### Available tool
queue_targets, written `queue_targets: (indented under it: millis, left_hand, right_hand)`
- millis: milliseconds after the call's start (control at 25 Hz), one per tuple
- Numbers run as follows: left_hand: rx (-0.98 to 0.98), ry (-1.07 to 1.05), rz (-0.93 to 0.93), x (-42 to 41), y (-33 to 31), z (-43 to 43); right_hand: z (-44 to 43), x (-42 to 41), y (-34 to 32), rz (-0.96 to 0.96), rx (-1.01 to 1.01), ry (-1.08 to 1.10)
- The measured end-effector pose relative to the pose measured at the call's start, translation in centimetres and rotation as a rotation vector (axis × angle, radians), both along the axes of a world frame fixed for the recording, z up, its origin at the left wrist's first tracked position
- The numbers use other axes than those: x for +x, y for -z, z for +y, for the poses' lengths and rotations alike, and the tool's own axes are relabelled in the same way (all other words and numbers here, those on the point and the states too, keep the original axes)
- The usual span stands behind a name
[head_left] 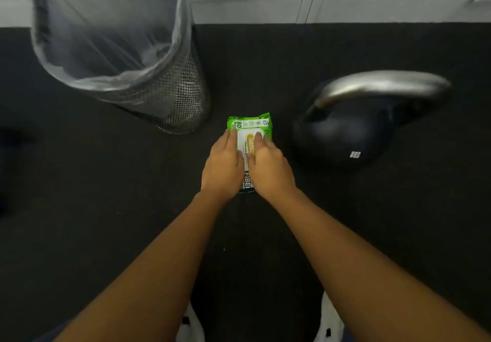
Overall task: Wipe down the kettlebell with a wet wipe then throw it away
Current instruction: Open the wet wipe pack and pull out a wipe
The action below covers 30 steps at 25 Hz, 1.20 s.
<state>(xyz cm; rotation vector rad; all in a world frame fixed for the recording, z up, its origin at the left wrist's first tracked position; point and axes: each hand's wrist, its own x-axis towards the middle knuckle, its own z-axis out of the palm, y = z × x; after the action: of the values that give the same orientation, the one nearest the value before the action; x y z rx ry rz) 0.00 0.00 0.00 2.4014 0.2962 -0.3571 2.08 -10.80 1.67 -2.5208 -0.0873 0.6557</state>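
a green wet wipe pack [249,125] is being pressed flat on the dark floor [79,195] by both hands, side by side. the left hand [222,165] is being laid along its left edge, the right hand [269,167] over its white lid flap, fingers spread rather than curled around anything. the black kettlebell [345,131] with its steel handle is being left untouched just right of the pack. a mesh bin [119,46], lined with clear plastic, is being kept upper left.
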Motion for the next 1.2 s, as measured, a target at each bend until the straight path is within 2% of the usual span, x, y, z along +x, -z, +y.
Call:
queue_targets:
  millis: [120, 360, 640, 1040, 1200]
  left_hand:
    - [-0.026, -0.097, -0.036, 0.1, 2.7, -0.2]
    - [-0.242, -0.314, -0.01, 0.0, 6.0, -0.1]
    - [-0.411, -0.413, -0.087, 0.6, 6.3, -0.6]
    - [-0.401, -0.408, -0.05, 0.4, 5.3, -0.9]
    - [-0.369, -0.429, -0.032, 0.4, 5.5, -1.4]
  right_hand:
    - [1.2, 0.5, 3.2, -0.037, -0.038, -0.017]
    - [2.5, 0.7, 5.4, -0.134, -0.121, 0.05]
    - [2.1, 0.8, 6.1, -0.159, -0.051, 0.084]
    - [0.1, 0.0, 5.1, -0.349, 0.256, 0.26]
    - [-1.7, -0.7, 5.5, -0.43, 0.158, 0.373]
